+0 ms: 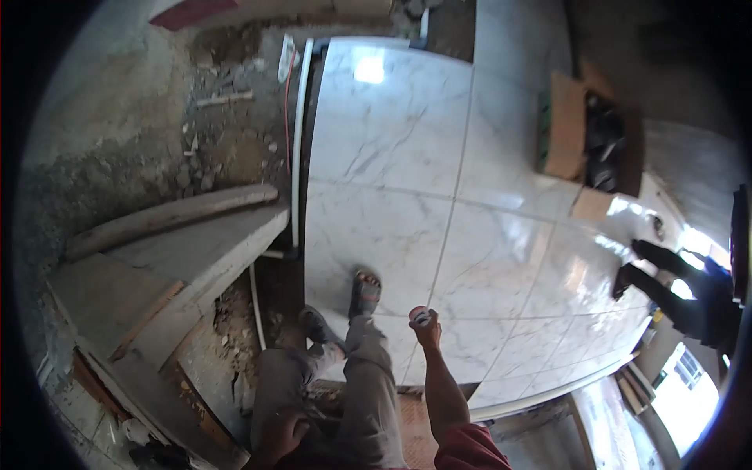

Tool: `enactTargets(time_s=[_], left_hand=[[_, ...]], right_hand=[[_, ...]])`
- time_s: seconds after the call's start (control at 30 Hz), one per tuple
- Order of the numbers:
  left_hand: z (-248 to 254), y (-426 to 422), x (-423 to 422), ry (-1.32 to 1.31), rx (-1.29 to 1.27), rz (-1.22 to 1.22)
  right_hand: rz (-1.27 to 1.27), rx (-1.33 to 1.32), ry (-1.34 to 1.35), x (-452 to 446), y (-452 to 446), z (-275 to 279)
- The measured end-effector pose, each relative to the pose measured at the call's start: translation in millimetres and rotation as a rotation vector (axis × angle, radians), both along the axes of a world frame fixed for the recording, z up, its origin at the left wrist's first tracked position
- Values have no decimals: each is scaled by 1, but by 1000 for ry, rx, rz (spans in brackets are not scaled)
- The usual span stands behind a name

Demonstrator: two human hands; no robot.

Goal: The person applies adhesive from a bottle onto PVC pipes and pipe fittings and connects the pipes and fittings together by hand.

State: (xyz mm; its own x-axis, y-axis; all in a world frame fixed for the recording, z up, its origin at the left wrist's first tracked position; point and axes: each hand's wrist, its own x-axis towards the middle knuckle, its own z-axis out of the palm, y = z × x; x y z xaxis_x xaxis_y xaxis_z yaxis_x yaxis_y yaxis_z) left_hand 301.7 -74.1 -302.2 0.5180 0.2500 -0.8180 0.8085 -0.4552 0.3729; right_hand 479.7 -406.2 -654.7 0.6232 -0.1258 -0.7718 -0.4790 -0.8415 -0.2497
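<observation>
Right hand (428, 332) over white tiles (380, 223) — rubble (188, 168) alongside

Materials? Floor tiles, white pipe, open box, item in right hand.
Floor tiles: probably ceramic or porcelain, glossy; bright reflections, grey veining.
White pipe: likely plastic; smooth, uniform white.
Open box: apparently cardboard; matte brown flaps.
Item in right hand: too small to tell.

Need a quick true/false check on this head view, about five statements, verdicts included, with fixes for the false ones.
1. The right hand holds a small round object. True.
2. The left hand grips the long white pipe. False: it is by the lap, apart from the pipe.
3. The cardboard box is closed. False: it is open, with dark contents showing.
4. Another person's legs show at right. True.
5. The floor tiles are solid black. False: white with grey veins.
</observation>
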Motion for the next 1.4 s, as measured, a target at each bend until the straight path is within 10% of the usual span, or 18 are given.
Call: enactTargets(time_s=[0.2,0.43,0.87,1.4], left_hand=[[121,29,105,-258,-91,-586],[46,50,152,-359,-164,-461],[114,128,285,247,-865,-192],[-21,139,625,86,-1179,-37]], right_hand=[[85,50,-156,201,75,148],[205,159,-241,358,157,228],[362,-4,-229,562,248,189],[516,-50,-193,738,307,-2]])
